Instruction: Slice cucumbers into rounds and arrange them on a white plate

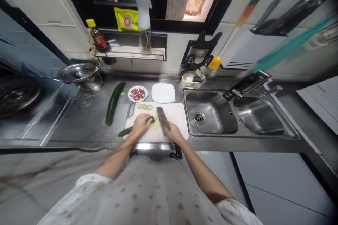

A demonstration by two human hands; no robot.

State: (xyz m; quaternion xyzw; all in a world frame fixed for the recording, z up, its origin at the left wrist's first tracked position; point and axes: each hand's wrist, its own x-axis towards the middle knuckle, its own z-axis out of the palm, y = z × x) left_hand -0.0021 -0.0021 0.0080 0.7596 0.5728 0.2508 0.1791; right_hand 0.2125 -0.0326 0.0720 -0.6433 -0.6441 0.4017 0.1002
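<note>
My left hand (142, 124) is closed over a cut cucumber (125, 132) that lies on the white cutting board (180, 123). The cucumber sticks out on both sides of the hand. In my right hand (173, 133) is a kitchen knife (162, 119), its broad dark blade just right of the cucumber's cut end. Pale slices or scraps lie around the blade, too blurred to tell apart. A row of cucumber slices (144, 107) rests near the board's top left. Beyond the board stand a plate of chopped red pieces (137, 94) and a white plate (163, 93).
A whole cucumber (115, 103) lies on the steel counter left of the board. Farther left is a lidded steel pot (82, 76). The double sink (211, 112) adjoins the board's right side. A shelf (129, 55) holding bottles hangs on the back wall.
</note>
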